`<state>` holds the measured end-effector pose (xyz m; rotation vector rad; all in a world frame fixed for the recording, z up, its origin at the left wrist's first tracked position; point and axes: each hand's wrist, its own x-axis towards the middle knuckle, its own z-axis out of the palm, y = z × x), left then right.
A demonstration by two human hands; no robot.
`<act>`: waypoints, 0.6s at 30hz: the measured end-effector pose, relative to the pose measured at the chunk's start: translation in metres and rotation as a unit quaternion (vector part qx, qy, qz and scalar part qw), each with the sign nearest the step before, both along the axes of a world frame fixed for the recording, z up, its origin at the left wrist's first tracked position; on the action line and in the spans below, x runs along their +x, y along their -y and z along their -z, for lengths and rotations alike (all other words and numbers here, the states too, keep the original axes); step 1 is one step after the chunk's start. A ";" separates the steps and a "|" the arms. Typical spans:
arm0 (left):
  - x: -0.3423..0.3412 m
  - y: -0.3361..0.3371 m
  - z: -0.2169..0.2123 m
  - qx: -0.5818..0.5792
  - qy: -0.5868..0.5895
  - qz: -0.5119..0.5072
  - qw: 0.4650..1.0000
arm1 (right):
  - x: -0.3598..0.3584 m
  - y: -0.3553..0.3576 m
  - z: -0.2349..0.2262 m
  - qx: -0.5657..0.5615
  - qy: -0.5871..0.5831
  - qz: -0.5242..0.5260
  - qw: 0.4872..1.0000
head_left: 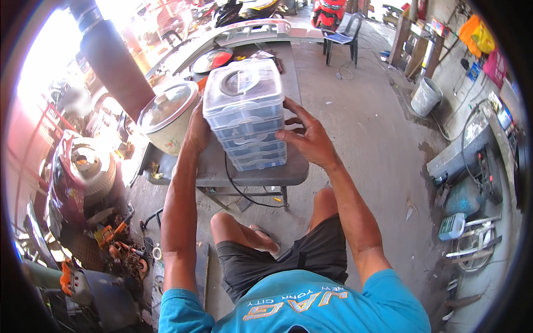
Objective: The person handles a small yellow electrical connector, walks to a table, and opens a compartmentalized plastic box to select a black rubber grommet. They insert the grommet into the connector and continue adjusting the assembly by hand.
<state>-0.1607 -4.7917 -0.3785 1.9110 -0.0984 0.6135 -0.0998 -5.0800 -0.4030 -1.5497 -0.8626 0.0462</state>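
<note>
A stack of clear plastic storage boxes [248, 119] with a lid and a round handle on top stands upright at the near end of the grey table [261, 176]. My left hand [198, 126] presses against its left side, with the fingers mostly hidden behind it. On the other side, my right hand [308, 136] grips the stack, thumb on a lower tier and fingers bent around the upper right edge. What lies inside the tiers is too blurred to tell.
Left of the stack sits a large pot [168, 119] with a glass lid. Behind it lies another lid [212, 60]. A black cable [236, 186] hangs off the table's near edge. A dark plastic chair [343, 40] stands far right, and tools and chains [125, 250] clutter the left floor.
</note>
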 end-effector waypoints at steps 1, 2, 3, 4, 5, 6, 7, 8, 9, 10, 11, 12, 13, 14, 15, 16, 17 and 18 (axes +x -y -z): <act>0.003 0.004 0.000 -0.074 0.000 0.015 0.997 | 0.000 0.000 0.003 0.003 0.004 0.004 1.000; 0.009 -0.002 0.006 -0.076 0.003 0.019 0.997 | 0.002 -0.001 0.007 0.007 0.008 0.008 1.000; 0.012 -0.009 0.008 -0.027 0.003 0.018 0.999 | 0.003 -0.001 0.010 0.011 0.012 0.012 1.000; 0.014 -0.017 0.011 0.019 0.005 0.014 1.000 | 0.002 -0.002 0.010 0.022 0.017 0.010 1.000; 0.017 -0.024 0.014 0.065 0.010 0.010 0.998 | 0.002 -0.002 0.010 0.025 0.015 0.012 1.000; 0.020 -0.027 0.019 0.092 0.020 0.008 0.996 | 0.001 -0.003 0.011 0.027 0.012 0.013 0.999; 0.024 -0.027 0.023 0.104 0.025 0.011 0.994 | 0.000 -0.003 0.012 0.029 0.009 0.014 0.999; 0.026 -0.029 0.025 0.105 0.028 0.014 0.994 | 0.000 -0.004 0.013 0.035 0.013 0.016 0.999; 0.029 -0.029 0.028 0.097 0.027 0.017 0.995 | -0.001 -0.005 0.014 0.041 0.018 0.018 0.999; 0.030 -0.030 0.030 0.082 0.027 0.021 0.996 | -0.001 -0.006 0.016 0.047 0.022 0.020 0.998; 0.032 -0.030 0.033 0.067 0.026 0.023 0.997 | 0.000 -0.009 0.019 0.051 0.033 0.028 0.998; 0.034 -0.032 0.035 0.051 0.022 0.026 0.998 | 0.001 -0.011 0.025 0.055 0.043 0.036 0.997; 0.036 -0.033 0.038 0.038 0.020 0.030 0.999 | 0.001 -0.014 0.028 0.058 0.052 0.044 0.996; 0.038 -0.034 0.040 0.023 0.017 0.033 0.999 | -0.001 -0.015 0.031 0.083 0.032 0.034 0.995; 0.039 -0.035 0.041 0.006 0.013 0.037 0.999 | -0.001 -0.017 0.034 0.085 0.044 0.048 0.994; 0.041 -0.036 0.043 -0.011 0.009 0.043 0.999 | -0.002 -0.018 0.037 0.087 0.056 0.062 0.993; 0.042 -0.037 0.043 -0.030 0.004 0.049 0.998 | -0.002 -0.019 0.040 0.089 0.068 0.077 0.991; 0.041 -0.040 0.046 -0.051 0.002 0.052 0.997 | -0.003 -0.020 0.040 0.091 0.071 0.077 0.990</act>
